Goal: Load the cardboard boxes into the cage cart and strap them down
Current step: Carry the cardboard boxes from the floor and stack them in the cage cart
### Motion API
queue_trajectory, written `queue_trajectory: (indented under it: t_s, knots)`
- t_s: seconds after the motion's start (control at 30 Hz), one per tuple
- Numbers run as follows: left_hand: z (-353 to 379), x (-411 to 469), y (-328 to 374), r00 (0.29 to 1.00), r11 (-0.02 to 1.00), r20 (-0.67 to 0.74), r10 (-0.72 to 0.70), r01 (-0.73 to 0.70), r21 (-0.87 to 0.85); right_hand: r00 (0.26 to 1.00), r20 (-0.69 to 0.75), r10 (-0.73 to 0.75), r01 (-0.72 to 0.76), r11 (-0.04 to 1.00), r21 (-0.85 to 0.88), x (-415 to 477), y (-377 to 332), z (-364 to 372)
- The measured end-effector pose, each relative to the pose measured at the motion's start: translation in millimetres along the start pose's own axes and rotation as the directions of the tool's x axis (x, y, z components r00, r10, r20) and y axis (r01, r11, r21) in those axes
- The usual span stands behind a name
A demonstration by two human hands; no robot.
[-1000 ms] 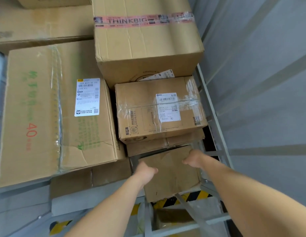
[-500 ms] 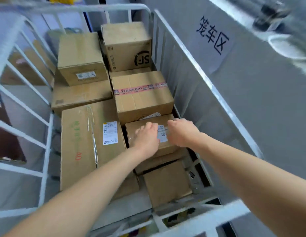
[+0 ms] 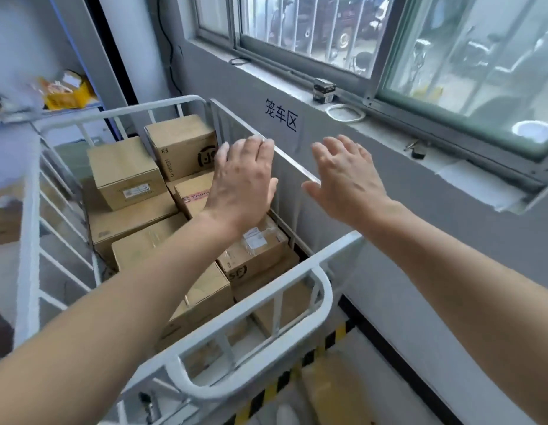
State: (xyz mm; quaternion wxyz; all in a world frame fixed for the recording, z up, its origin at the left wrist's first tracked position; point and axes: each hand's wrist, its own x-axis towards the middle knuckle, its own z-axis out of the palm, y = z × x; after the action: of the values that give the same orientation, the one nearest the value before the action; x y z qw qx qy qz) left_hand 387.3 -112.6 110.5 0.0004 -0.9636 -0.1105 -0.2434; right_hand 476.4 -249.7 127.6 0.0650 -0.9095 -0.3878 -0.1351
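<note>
Head view: the left hand and right hand hang over the cage cart, fingers straight and spread, holding nothing. The cardboard boxes sit packed inside it. Loading looks about done. Next comes strapping, but I see no strap.

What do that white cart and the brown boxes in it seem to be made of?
White barred cage cart: probably metal tubing painted glossy white, judging by its smooth rounded rails, thin bars and slight sheen. Brown boxes: cardboard, matte and uncoated, with sharply folded edges and creased faces; whether it is corrugated cannot be seen from here.
</note>
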Motion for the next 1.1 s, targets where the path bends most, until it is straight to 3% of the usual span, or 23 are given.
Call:
queue_trajectory:
  t_s: [0.2,0.37,0.5,0.73,0.9,1.1]
  knots:
    - [-19,-38,97,0.991,0.976,-0.032,0.129,-0.133,-0.175,0.969,0.04,0.243,-0.245,0.968,0.06,-107,45,-18]
    - [25,-78,181,0.957,0.937,0.115,0.266,-0.228,-0.266,0.876,0.204,0.436,-0.456,0.888,0.061,-185,91,15]
    - [100,-111,230,0.883,0.923,0.321,0.343,-0.255,-0.287,0.756,0.373,0.537,-0.596,0.801,0.054,-247,129,67]
    - [284,-191,242,0.703,0.954,0.645,0.298,-0.213,-0.209,0.507,0.607,0.612,-0.773,0.634,0.007,-348,162,234]
    - [424,-254,221,0.594,0.956,0.759,0.268,-0.264,-0.132,0.333,0.727,0.601,-0.866,0.5,-0.016,-407,155,385]
    - [578,-321,200,0.487,0.946,0.841,0.236,-0.312,-0.085,0.191,0.779,0.598,-0.934,0.354,-0.042,-464,147,541]
